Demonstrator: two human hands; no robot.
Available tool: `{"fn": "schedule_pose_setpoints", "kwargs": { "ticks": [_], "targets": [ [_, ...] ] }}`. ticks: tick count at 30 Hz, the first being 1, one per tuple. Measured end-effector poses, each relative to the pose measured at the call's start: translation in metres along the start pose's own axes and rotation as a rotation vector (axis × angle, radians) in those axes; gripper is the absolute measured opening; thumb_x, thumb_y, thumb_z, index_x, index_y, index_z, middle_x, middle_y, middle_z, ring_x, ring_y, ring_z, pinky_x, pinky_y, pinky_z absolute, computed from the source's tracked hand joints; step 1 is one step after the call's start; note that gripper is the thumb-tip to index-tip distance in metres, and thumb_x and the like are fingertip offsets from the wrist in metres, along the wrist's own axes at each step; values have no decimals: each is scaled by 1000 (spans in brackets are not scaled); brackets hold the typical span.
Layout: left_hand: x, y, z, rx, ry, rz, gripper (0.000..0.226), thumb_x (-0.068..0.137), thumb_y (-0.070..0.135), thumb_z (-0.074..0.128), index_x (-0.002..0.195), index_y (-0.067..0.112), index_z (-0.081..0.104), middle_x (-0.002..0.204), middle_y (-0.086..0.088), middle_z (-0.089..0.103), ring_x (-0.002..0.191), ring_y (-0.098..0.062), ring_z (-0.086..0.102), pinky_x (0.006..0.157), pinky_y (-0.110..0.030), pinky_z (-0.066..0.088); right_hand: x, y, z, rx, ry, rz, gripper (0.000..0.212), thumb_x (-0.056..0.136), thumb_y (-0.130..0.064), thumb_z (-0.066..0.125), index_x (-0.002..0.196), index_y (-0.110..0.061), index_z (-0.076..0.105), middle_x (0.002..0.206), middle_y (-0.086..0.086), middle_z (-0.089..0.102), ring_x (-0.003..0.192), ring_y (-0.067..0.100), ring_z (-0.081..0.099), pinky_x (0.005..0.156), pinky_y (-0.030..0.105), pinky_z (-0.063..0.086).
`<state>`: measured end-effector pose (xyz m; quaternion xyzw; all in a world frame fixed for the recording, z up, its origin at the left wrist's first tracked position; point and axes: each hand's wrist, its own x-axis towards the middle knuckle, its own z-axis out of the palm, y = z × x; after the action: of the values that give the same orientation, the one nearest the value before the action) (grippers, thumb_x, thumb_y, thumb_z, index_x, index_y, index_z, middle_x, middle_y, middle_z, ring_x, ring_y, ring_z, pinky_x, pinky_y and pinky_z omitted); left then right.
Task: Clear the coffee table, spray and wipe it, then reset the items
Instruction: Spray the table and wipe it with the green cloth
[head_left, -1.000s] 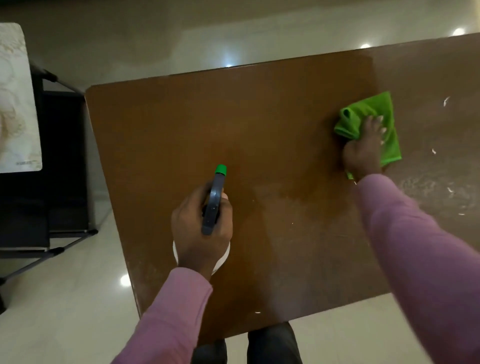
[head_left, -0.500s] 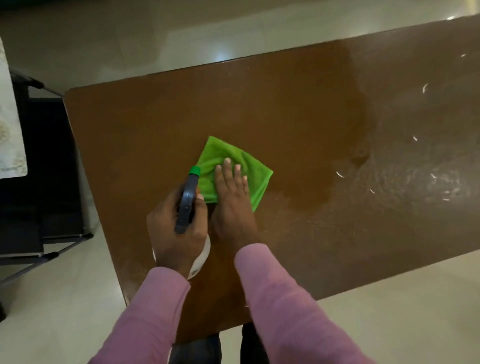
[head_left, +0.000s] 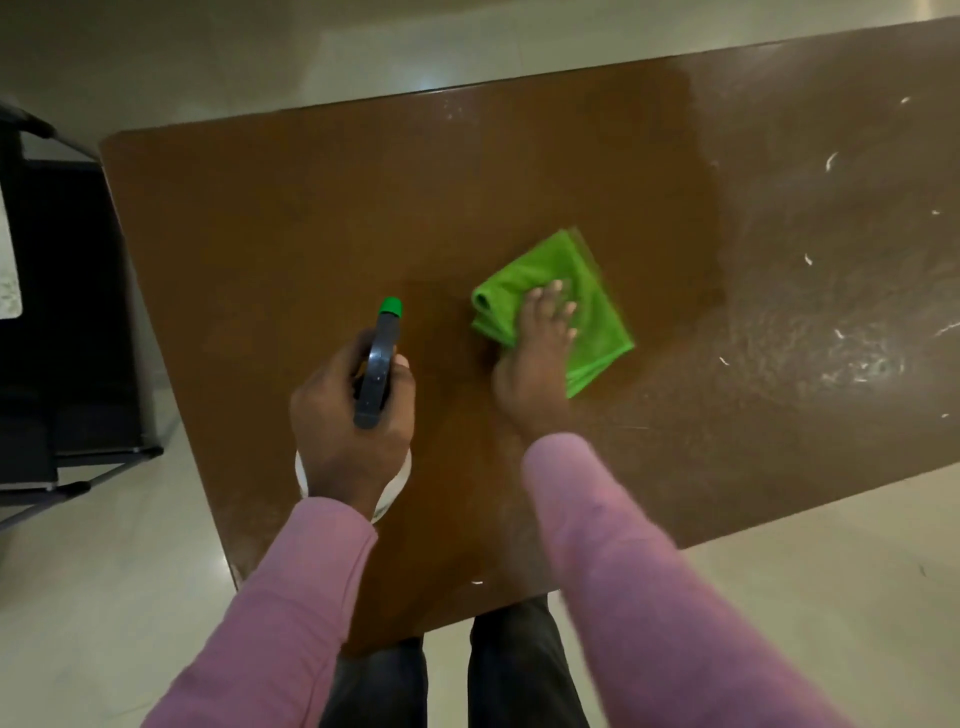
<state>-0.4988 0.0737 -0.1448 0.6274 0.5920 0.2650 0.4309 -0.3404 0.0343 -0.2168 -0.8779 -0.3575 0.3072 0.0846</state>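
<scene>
Head view: we press a cloth (head_left: 597, 332) to the tabletop (head_left: 363, 208).
Our right grip (head_left: 535, 358) lies flat on it, fingers straight; our left grip (head_left: 343, 431) holds a bottle (head_left: 382, 358).

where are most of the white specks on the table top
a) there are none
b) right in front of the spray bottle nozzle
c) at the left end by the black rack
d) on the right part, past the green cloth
D: the white specks are scattered over the duller right part of the coffee table, to the right of the green cloth that the right hand presses flat.
</scene>
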Motion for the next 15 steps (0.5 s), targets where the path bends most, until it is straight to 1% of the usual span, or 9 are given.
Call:
{"fn": "schedule_pose_setpoints", "kwargs": {
  "ticks": [1,3,4,6,8,10,11,13,15],
  "targets": [
    [1,1,-1,18,8,11,7,89,23,60,87,17,63,62,11,56,57,-12,54,48,-9,35,-23,-20,18,31,-56,-71,76,82,-3,40,151,-4,8,159,15,-7,144,38,-13,116,46,-7],
    [1,3,-1,43,14,29,6,88,20,61,83,17,61,60,13,53,56,-12,52,47,-9,32,-61,-45,44,85,-130,-174,73,90,-5,42,152,-9,3,159,9,-12,142,26,-23,117,39,-13],
    [1,2,-1,44,13,36,6,88,18,61,82,17,61,60,14,53,55,-12,52,47,-9,32,-71,-49,49,101,-139,-200,72,92,-8,41,152,-11,1,159,6,-13,140,21,-26,117,38,-13],
    [1,-1,-2,32,12,33,6,89,17,62,83,16,61,61,13,54,55,-10,53,47,-11,35,-70,-38,46,95,-115,-205,74,91,-5,40,152,-12,-1,159,5,-14,139,17,-26,117,36,-13],
    [1,-3,-2,-5,17,3,4,91,18,62,88,17,62,62,11,57,56,-13,54,47,-17,41,-46,-8,27,55,-18,-107,79,83,-2,38,152,-8,-1,159,10,-13,142,23,-22,118,38,-11],
    [0,-3,-3,-35,18,-23,2,92,17,63,90,17,62,62,14,58,57,-8,56,50,-12,42,-12,35,-3,9,98,60,80,76,-9,32,151,-1,5,158,18,-6,145,35,-10,119,43,-5],
    [0,-2,-2,-36,16,-19,3,92,14,63,90,16,62,62,15,56,56,-5,56,50,-8,40,6,58,-23,-9,122,126,80,75,-12,30,150,2,7,158,22,-4,145,40,-6,117,45,-2],
    [-1,0,-3,-22,20,-1,5,93,12,62,88,14,61,64,14,55,55,-3,55,51,-5,38,34,92,-60,-16,101,207,73,83,-8,34,149,5,6,157,25,-4,143,45,-4,117,47,2],
    [-3,1,-3,-15,30,-3,5,93,15,61,88,15,61,65,13,55,56,-7,54,51,-6,38,46,98,-77,30,73,276,70,86,2,38,149,5,7,157,24,-5,144,44,-4,117,48,4]
  ]
}}
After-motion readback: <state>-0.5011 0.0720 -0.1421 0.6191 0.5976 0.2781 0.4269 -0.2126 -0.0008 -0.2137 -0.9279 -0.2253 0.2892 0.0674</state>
